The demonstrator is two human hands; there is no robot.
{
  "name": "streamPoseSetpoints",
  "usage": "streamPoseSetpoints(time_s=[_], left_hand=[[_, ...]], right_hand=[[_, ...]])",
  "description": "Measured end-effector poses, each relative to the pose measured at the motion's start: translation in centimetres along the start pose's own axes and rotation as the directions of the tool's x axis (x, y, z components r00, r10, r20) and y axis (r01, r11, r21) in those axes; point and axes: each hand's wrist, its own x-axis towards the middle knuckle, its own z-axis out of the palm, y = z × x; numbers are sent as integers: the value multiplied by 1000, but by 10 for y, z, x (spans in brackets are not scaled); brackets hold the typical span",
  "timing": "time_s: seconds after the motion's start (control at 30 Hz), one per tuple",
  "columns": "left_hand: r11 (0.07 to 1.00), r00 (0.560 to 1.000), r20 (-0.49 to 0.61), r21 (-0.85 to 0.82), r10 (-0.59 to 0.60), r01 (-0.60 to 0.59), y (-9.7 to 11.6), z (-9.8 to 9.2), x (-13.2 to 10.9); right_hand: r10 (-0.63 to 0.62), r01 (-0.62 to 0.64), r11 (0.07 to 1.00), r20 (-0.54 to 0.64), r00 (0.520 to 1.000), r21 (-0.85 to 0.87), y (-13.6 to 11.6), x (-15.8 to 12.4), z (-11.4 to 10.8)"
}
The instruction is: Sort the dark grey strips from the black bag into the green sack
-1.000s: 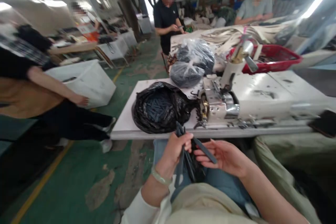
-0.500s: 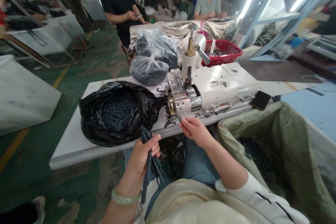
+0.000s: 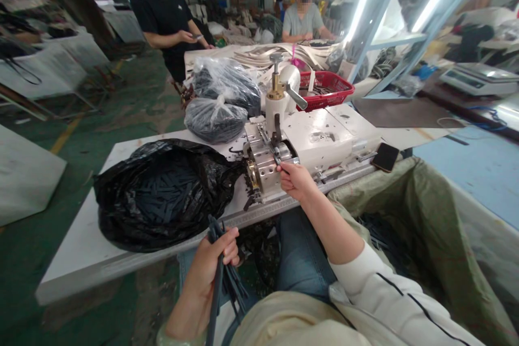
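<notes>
A bundle of dark blue-grey strips (image 3: pixel 227 285) is clasped in my left hand (image 3: pixel 215 254), below the table's front edge. My right hand (image 3: pixel 295 179) is closed in a pinch at the metal front of a white bench machine (image 3: pixel 324 132). A small dark strip end shows at its fingertips, right by the machine's feed area; most of that piece is hidden. To the left of the machine lies an open black plastic bag (image 3: pixel 211 173) with many similar strips (image 3: pixel 164 194) inside.
Clear plastic bags (image 3: pixel 217 119) of dark pieces stand behind the machine, beside a red basket (image 3: pixel 328 89). A phone (image 3: pixel 386 157) lies at the table's right end, above a large green sack (image 3: pixel 430 211). Two people (image 3: pixel 164 16) are across the table.
My right hand has moved up from beside the machine's front edge to its metal feed area, with the strip. My left hand keeps its bundle. The camera view has turned slightly right.
</notes>
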Motion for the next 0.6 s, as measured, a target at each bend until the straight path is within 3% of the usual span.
streamPoseSetpoints(time_s=[0.17,0.27,0.3,0.33,0.37,0.4,0.43,0.5,0.53,0.57,0.6], left_hand=[[1000,1000,-10,-22,-10,10,0,2,0],[1000,1000,0,-27,-13,13,1,2,-1],[1000,1000,5,-25,-13,13,1,2,-1],[1000,1000,12,-23,-12,12,2,2,-2],[1000,1000,21,-21,-10,11,2,2,-3],[1000,1000,28,-20,-8,8,2,2,-4],[1000,999,37,-18,-5,6,2,3,-5],[1000,998,62,-4,-5,5,-1,6,-6],[1000,996,84,11,-10,9,-3,8,-6],[999,993,112,30,-19,16,-5,11,-6],[998,989,147,53,-32,24,-8,15,-6]], right_hand=[[-90,91,996,-114,989,2,-1,6,7],[-240,242,970,-243,940,-19,-2,-3,-10],[-325,322,945,-319,890,-64,-3,-11,-23],[-424,395,905,-411,807,-160,-4,-22,-42],[-528,426,849,-496,690,-311,-5,-36,-64],[-638,391,768,-549,540,-508,-7,-51,-90],[-733,251,666,-553,397,-702,-9,-67,-116],[-878,-153,400,-426,217,-904,-15,-98,-163],[-929,-293,287,-340,146,-912,-18,-111,-178],[-956,-366,200,-262,128,-909,-20,-121,-186],[-965,-363,153,-217,145,-919,-21,-128,-186]])
